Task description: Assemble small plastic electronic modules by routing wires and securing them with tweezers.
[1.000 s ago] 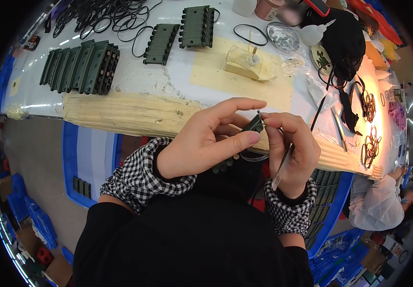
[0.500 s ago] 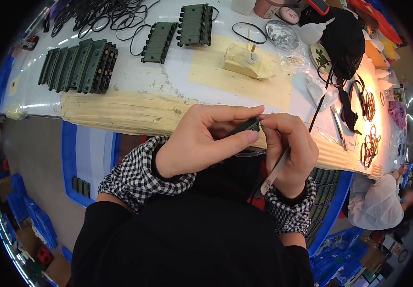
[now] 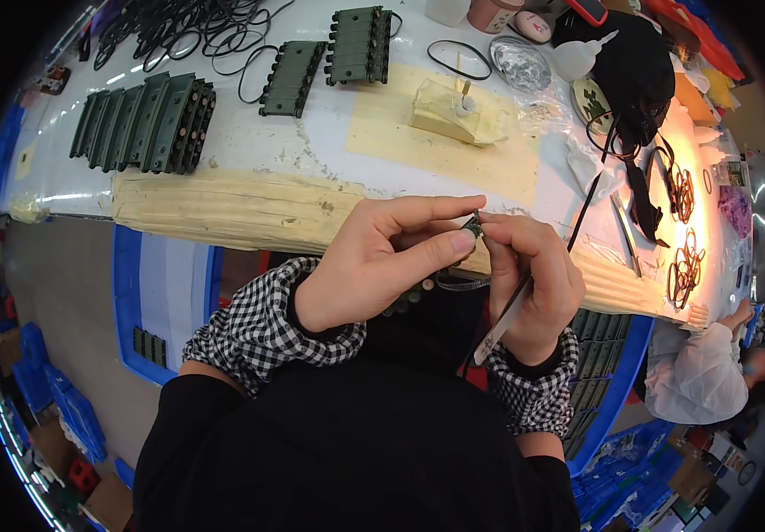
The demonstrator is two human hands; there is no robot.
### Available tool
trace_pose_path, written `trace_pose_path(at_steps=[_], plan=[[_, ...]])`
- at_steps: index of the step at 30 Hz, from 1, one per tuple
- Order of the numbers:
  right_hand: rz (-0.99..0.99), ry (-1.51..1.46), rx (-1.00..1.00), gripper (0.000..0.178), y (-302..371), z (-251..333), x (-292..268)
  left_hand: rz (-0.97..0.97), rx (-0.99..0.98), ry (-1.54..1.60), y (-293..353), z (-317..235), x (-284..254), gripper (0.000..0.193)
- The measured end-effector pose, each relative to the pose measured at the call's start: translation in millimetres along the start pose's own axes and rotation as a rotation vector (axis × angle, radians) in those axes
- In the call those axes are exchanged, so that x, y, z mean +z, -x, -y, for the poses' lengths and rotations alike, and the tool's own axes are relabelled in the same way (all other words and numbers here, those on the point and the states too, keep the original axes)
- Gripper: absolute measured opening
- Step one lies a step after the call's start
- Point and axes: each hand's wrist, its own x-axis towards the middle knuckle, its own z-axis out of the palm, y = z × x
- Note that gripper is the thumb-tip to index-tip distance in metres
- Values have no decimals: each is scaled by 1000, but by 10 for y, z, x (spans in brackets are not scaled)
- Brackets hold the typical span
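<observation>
My left hand (image 3: 384,259) is closed on a small dark green part (image 3: 472,227), pinched between thumb and fingers at the table's near edge. Most of the part is hidden inside the hand. My right hand (image 3: 537,279) meets it from the other side, its thumb and forefinger pinched at the part's end; what lies between these tips is too small to make out. Tucked in the right palm is a flat metal tool (image 3: 499,330), its rounded end pointing down toward me. Dark round bits (image 3: 413,297) show below the left hand.
Green ribbed pieces stand in a row (image 3: 145,124) at left; two more blocks (image 3: 294,78) (image 3: 358,46) lie farther back. A tape-covered block (image 3: 458,113) holds a small stick. Black cords (image 3: 183,31), a black bag (image 3: 635,75) and blue trays (image 3: 125,301) surround. A co-worker's sleeve (image 3: 697,372) is at right.
The green part has turned in my fingers and shows less of its length. Both hands have shifted slightly, and round bits now show beneath my left hand.
</observation>
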Motion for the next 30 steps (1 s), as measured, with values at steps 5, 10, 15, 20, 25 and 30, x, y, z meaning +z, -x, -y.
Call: trace_pose_path(at_steps=[5, 10, 15, 20, 25, 30], plan=[[-6, 9, 35, 14, -3, 54, 6, -2, 61, -80, -2, -48, 30, 41], [-1, 24, 17, 14, 5, 57, 12, -24, 156, -84, -29, 57, 33, 31], [8, -13, 55, 13, 13, 53, 8, 4, 78, 1, -17, 30, 23, 29], [4, -18, 60, 15, 29, 43, 1, 5, 79, -103, -21, 6, 9, 29], [-16, -93, 170, 15, 50, 90, 5, -3, 56, -140, -14, -26, 15, 28], [0, -21, 38, 15, 42, 31, 11, -11, 97, -178, -2, 6, 23, 28]])
